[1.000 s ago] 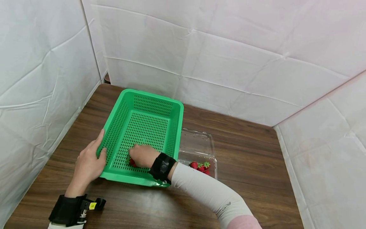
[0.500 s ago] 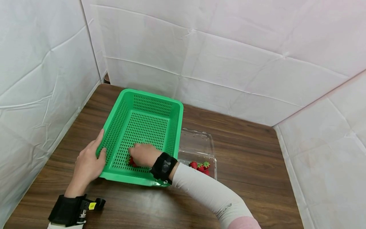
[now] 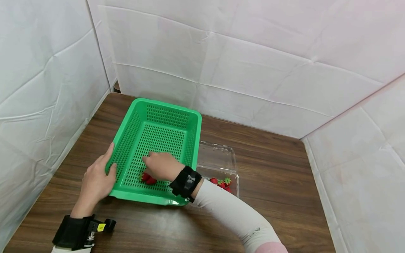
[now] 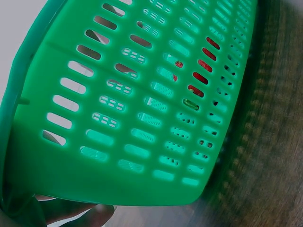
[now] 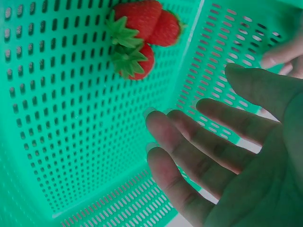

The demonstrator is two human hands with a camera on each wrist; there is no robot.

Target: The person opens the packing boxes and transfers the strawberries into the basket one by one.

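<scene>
Red strawberries [image 5: 137,33] | in basket [image 3: 158,133] | beyond right hand [image 5: 227,156] fingers, loosely spread

Right hand [image 3: 161,166] fingers spread; left hand [image 3: 96,181] gripping.

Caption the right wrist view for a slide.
Open right hand above three red strawberries in green perforated plastic basket.
</scene>
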